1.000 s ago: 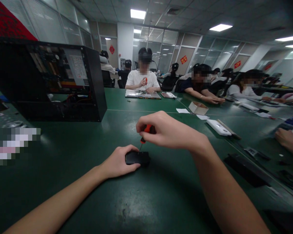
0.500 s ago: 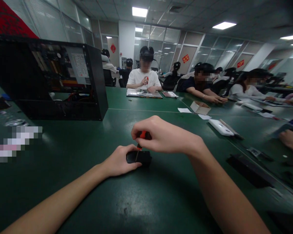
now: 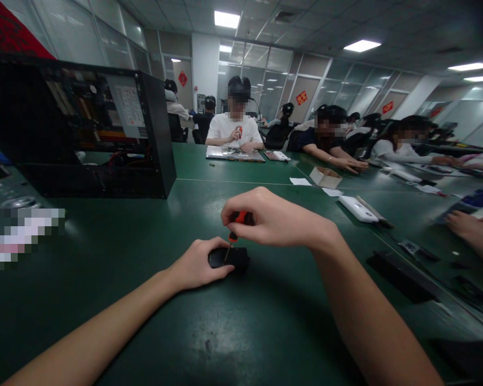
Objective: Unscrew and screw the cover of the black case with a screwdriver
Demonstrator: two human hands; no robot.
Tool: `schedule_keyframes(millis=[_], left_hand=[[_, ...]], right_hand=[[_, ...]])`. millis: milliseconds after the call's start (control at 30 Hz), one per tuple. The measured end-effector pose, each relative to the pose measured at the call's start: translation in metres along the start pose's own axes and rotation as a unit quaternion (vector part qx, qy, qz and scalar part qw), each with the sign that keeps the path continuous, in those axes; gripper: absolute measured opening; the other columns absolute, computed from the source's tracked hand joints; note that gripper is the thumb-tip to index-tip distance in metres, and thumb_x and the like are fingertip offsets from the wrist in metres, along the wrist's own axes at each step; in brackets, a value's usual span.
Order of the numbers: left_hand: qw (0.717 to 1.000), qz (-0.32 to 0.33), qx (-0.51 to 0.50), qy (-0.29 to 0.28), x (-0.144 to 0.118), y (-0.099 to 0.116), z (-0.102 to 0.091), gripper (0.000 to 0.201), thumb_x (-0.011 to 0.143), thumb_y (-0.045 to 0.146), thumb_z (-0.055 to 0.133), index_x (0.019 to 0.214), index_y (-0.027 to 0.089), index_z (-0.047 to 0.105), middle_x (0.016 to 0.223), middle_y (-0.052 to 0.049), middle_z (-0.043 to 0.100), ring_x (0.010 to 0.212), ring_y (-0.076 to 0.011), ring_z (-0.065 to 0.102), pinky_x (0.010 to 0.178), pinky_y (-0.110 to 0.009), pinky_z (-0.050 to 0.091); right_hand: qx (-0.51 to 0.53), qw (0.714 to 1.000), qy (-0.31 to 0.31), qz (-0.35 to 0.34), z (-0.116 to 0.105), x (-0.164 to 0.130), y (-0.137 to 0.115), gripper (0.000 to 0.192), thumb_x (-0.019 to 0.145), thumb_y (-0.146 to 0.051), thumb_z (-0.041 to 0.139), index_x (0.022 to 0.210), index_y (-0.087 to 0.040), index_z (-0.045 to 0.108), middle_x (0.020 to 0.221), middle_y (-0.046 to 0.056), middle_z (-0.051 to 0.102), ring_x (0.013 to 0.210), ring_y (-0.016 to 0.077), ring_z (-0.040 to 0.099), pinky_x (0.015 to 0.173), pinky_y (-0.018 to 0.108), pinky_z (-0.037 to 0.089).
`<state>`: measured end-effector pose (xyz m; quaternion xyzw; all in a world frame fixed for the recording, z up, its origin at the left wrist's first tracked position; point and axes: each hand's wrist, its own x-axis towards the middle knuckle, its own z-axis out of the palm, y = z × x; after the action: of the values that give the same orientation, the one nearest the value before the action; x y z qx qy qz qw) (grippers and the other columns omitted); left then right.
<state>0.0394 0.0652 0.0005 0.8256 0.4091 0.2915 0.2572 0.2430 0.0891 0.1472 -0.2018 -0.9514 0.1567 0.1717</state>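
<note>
On the green tabletop in front of me lies a small black box-shaped device (image 3: 239, 258); its exact kind is unclear. My left hand (image 3: 199, 264) grips it from the left, thumb on the near side and fingers on the far side. Above it, my right hand (image 3: 265, 217) is closed around the red and black handle of a screwdriver (image 3: 233, 235). The thin shaft slants down to the left, and its tip meets the top face of the black device between my left thumb and fingers.
An open black computer case (image 3: 155, 134) stands at the back left. Across the green table (image 3: 145, 332) a person in white (image 3: 235, 128) works on a flat panel (image 3: 235, 154). Rightward are a small cardboard box (image 3: 326, 177), a white device (image 3: 358, 209) and a long black part (image 3: 402, 276).
My right hand has shifted slightly up and right, and the screwdriver leans more to the right. The left hand and the black device stay nearly in place.
</note>
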Motion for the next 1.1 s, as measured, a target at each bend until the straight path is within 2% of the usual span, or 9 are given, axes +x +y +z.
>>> schedule_keyframes(millis=[333,567,700,767,933,1100], left_hand=[[1.0,0.009,-0.004,0.004,-0.0009,-0.0037,0.002,0.035,0.082,0.032,0.075,0.112,0.018,0.068,0.1,-0.004,0.075,0.087,-0.0227,0.071,0.077,-0.03,0.053],[1.0,0.01,-0.015,-0.007,-0.0015,-0.0012,0.001,0.037,0.083,0.032,0.075,0.117,0.019,0.067,0.102,-0.004,0.075,0.087,-0.0214,0.071,0.08,-0.03,0.052],[1.0,0.016,-0.018,-0.005,-0.0011,-0.0008,0.0008,0.037,0.084,0.033,0.074,0.117,0.019,0.067,0.104,-0.004,0.074,0.089,-0.0216,0.071,0.081,-0.03,0.053],[1.0,0.021,-0.013,-0.002,-0.001,-0.0013,0.0012,0.038,0.084,0.034,0.075,0.118,0.019,0.067,0.105,-0.005,0.074,0.092,-0.0224,0.071,0.083,-0.031,0.053],[1.0,0.022,-0.008,-0.002,-0.0011,-0.0024,0.0021,0.037,0.084,0.033,0.074,0.118,0.019,0.067,0.106,-0.005,0.075,0.092,-0.0228,0.071,0.083,-0.031,0.053],[1.0,0.018,-0.003,-0.001,-0.0011,-0.0028,0.0016,0.036,0.084,0.033,0.074,0.116,0.019,0.067,0.106,-0.005,0.075,0.094,-0.0237,0.071,0.084,-0.032,0.053]], right_hand=[[-0.001,1.0,-0.025,-0.009,0.0028,0.0016,0.0021,0.011,0.085,-0.009,0.059,0.088,-0.014,0.068,0.08,-0.001,0.067,0.072,0.0099,0.057,0.067,0.021,0.04],[-0.004,1.0,-0.008,0.012,-0.0003,0.0017,0.0031,0.013,0.084,-0.008,0.059,0.089,-0.014,0.069,0.086,0.001,0.071,0.076,0.0115,0.061,0.071,0.023,0.042],[0.015,1.0,-0.021,0.017,-0.0005,0.0029,0.0034,0.007,0.089,-0.017,0.064,0.088,-0.015,0.071,0.082,0.001,0.07,0.072,0.0111,0.061,0.067,0.022,0.042],[0.022,0.999,-0.027,0.016,-0.0005,0.0032,0.0031,0.011,0.091,-0.022,0.065,0.087,-0.015,0.072,0.078,0.0,0.07,0.069,0.0105,0.06,0.064,0.022,0.041],[0.007,1.0,-0.026,-0.002,-0.0013,0.0017,0.0005,0.015,0.09,-0.012,0.06,0.098,-0.014,0.072,0.085,0.002,0.072,0.074,0.0112,0.062,0.068,0.022,0.042],[-0.003,1.0,-0.029,-0.005,-0.0019,0.0007,-0.0006,0.018,0.088,-0.009,0.058,0.099,-0.014,0.071,0.086,0.002,0.071,0.074,0.0117,0.062,0.068,0.022,0.042]])
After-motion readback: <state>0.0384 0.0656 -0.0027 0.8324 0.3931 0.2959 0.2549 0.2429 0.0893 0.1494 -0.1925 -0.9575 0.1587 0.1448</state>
